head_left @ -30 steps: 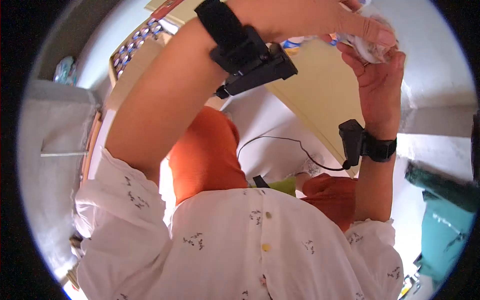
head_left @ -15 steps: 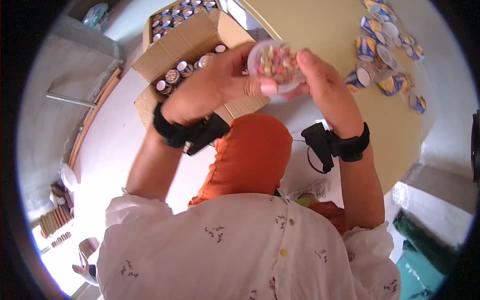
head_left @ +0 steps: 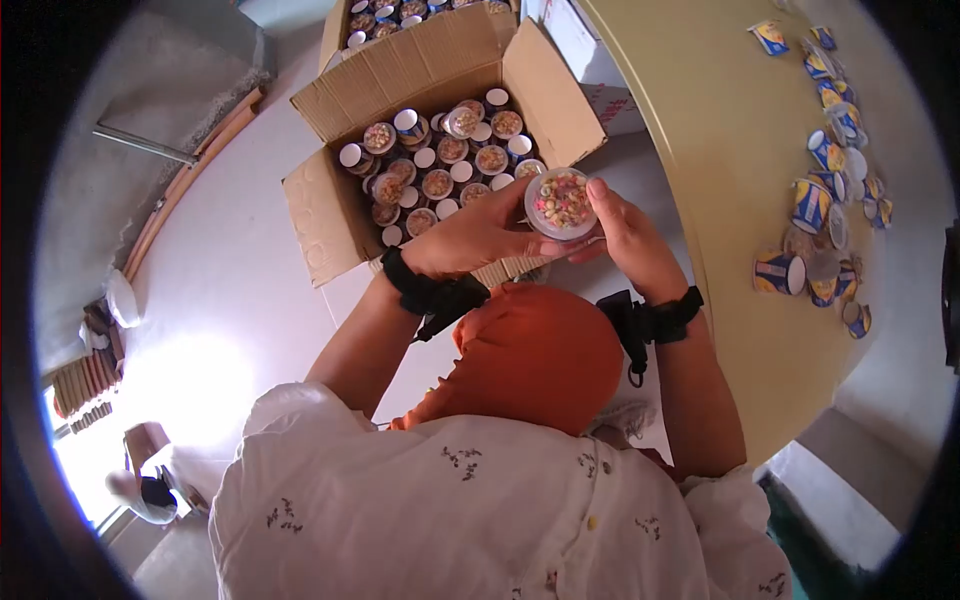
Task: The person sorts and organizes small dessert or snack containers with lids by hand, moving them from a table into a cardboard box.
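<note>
Both my hands are up in front of me, above the open cardboard box [head_left: 330, 215] on the floor. My left hand [head_left: 475, 235] and my right hand [head_left: 625, 235] hold one small clear cup [head_left: 561, 203] between them. The left hand's fingers [head_left: 545, 248] curl around the cup's near side and underside; the right hand's fingers [head_left: 598, 195] close on its right rim. So both sets of fingers are narrow, closed on the cup, with neither hand free.

The cup faces up toward me: round, with mixed pale, pink and yellow pieces showing through the top. I cannot tell whether a lid is on it.

The cup sits just over the box's near right corner, beside the flap. Inside the box stand many similar cups [head_left: 440, 165], packed close and touching, some showing pieces, some showing white tops. A second box [head_left: 385, 15] with more cups lies behind it, at the upper edge of view.

To my right is the yellow tabletop [head_left: 740, 160]. On it lie scattered blue-and-yellow paper cups [head_left: 808, 205], several tipped on their sides, well apart from my hands.

Black straps with a small device sit on both wrists. My orange-clad knee [head_left: 540, 350] is below my hands
</note>
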`<state>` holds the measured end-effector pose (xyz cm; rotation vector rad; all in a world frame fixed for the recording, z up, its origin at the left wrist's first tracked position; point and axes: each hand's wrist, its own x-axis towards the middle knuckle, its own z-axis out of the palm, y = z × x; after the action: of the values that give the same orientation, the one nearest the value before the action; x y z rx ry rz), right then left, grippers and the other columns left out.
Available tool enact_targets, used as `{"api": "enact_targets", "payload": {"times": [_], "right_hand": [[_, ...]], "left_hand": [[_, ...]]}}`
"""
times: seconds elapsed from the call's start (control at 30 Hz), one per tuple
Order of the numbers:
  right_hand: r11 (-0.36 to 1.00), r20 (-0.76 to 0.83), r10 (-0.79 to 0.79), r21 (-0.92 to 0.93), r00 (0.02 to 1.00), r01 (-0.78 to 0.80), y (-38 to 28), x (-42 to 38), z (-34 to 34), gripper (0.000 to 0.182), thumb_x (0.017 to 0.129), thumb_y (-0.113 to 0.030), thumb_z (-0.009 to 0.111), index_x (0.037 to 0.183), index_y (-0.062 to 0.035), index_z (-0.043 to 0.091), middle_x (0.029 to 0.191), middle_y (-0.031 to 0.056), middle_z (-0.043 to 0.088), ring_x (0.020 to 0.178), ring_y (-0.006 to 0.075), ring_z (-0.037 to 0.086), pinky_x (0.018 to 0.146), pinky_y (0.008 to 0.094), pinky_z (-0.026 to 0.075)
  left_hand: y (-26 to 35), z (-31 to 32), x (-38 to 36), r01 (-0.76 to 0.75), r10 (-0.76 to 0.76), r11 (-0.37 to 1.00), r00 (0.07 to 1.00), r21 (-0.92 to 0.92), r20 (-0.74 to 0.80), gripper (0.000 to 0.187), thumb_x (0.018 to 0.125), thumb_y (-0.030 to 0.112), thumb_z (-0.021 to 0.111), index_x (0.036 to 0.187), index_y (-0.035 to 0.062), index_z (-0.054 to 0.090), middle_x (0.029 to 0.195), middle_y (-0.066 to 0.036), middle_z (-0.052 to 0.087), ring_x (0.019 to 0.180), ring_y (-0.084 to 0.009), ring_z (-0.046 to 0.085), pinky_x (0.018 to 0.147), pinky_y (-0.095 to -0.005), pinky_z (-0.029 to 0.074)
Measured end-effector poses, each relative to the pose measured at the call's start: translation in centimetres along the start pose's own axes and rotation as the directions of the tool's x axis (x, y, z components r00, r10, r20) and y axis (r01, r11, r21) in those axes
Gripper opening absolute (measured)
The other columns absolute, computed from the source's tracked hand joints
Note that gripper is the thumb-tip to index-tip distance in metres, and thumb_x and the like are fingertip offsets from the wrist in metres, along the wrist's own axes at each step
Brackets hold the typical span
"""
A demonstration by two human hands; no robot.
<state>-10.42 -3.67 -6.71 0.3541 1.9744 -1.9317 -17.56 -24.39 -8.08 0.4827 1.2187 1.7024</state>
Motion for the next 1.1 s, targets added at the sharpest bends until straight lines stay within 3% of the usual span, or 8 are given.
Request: {"api": "enact_targets", "payload": {"times": [0.13,0.43,0.57,0.67,0.73,0.97,1.03,1.1], "right_hand": [[0.995,-0.039,-0.087,-0.043,0.995,0.086,1.7,1.6,1.1,0.064,0.099,-0.055,0.047,0.125,0.0035,0.056,0.102,0.0118,0.067,0.084,0.0143,0.067,0.071,0.0268,0.054],[0.994,0.053,0.077,-0.078,0.996,-0.073,4.0,4.9,1.8,0.064,0.094,-0.056,0.056,0.119,0.0035,0.058,0.096,0.0105,0.067,0.078,0.0135,0.065,0.068,0.0267,0.053],[0.999,0.026,0.031,-0.013,0.999,-0.031,4.6,5.6,2.6,0.063,0.094,-0.055,0.058,0.118,0.0028,0.059,0.096,0.0095,0.067,0.077,0.0129,0.064,0.067,0.0269,0.053],[0.999,0.040,0.026,-0.038,0.999,-0.025,3.5,5.5,2.7,0.058,0.096,-0.052,0.057,0.117,0.0023,0.060,0.097,0.0089,0.067,0.078,0.0118,0.063,0.068,0.0262,0.052],[0.995,0.103,0.056,-0.091,0.993,-0.047,2.9,5.5,2.6,0.054,0.098,-0.049,0.056,0.117,0.0013,0.060,0.100,0.0087,0.067,0.084,0.0119,0.062,0.073,0.0265,0.050],[1.000,0.077,-0.027,-0.009,0.997,0.028,3.6,6.2,2.8,0.053,0.098,-0.047,0.056,0.118,0.0017,0.060,0.104,0.0099,0.067,0.096,0.0161,0.061,0.086,0.0311,0.048],[0.994,0.027,-0.034,-0.101,0.999,0.036,4.9,6.9,2.6,0.056,0.097,-0.048,0.057,0.122,0.0026,0.057,0.110,0.0116,0.066,0.100,0.0172,0.062,0.088,0.0310,0.048],[0.998,-0.038,0.017,-0.061,0.999,-0.019,5.2,6.6,2.1,0.058,0.096,-0.048,0.058,0.125,0.0026,0.055,0.112,0.0119,0.065,0.102,0.0179,0.062,0.089,0.0310,0.048]], "left_hand": [[-2.1,-1.9,0.9,-0.019,0.019,1.000,1.000,-0.004,-0.008,0.074,0.084,0.012,0.078,0.144,0.0019,0.035,0.135,-0.006,0.052,0.125,-0.0153,0.047,0.108,-0.0320,0.036],[-4.4,-3.9,0.3,-0.021,0.005,0.992,0.992,-0.127,-0.127,0.067,0.086,0.021,0.078,0.138,0.0008,0.042,0.129,-0.006,0.054,0.120,-0.0152,0.049,0.106,-0.0304,0.038],[-5.0,-4.4,0.2,-0.038,0.022,0.994,0.987,-0.099,-0.159,0.066,0.086,0.021,0.078,0.138,0.0012,0.043,0.130,-0.006,0.054,0.120,-0.0154,0.050,0.106,-0.0308,0.038],[-5.1,-4.9,0.1,0.021,-0.030,0.997,0.991,-0.074,-0.127,0.075,0.087,0.015,0.075,0.146,0.0029,0.031,0.139,-0.007,0.047,0.128,-0.0169,0.045,0.110,-0.0327,0.035],[-4.9,-4.8,0.2,0.010,-0.013,1.000,0.993,-0.028,-0.114,0.075,0.088,0.018,0.075,0.146,0.0034,0.030,0.140,-0.007,0.047,0.129,-0.0171,0.044,0.110,-0.0332,0.035],[-5.8,-5.9,0.8,0.030,-0.036,0.999,0.988,-0.043,-0.152,0.080,0.086,0.023,0.078,0.147,0.0028,0.029,0.140,-0.009,0.048,0.128,-0.0193,0.046,0.110,-0.0343,0.035],[-5.6,-5.7,1.1,0.018,0.001,0.992,0.989,0.125,-0.147,0.078,0.088,0.032,0.075,0.146,0.0027,0.032,0.138,-0.011,0.050,0.127,-0.0204,0.047,0.110,-0.0346,0.036],[-5.0,-5.9,1.3,0.004,0.016,0.985,0.993,0.172,-0.113,0.073,0.087,0.034,0.076,0.140,0.0007,0.039,0.134,-0.010,0.053,0.125,-0.0186,0.048,0.109,-0.0331,0.036]]}}
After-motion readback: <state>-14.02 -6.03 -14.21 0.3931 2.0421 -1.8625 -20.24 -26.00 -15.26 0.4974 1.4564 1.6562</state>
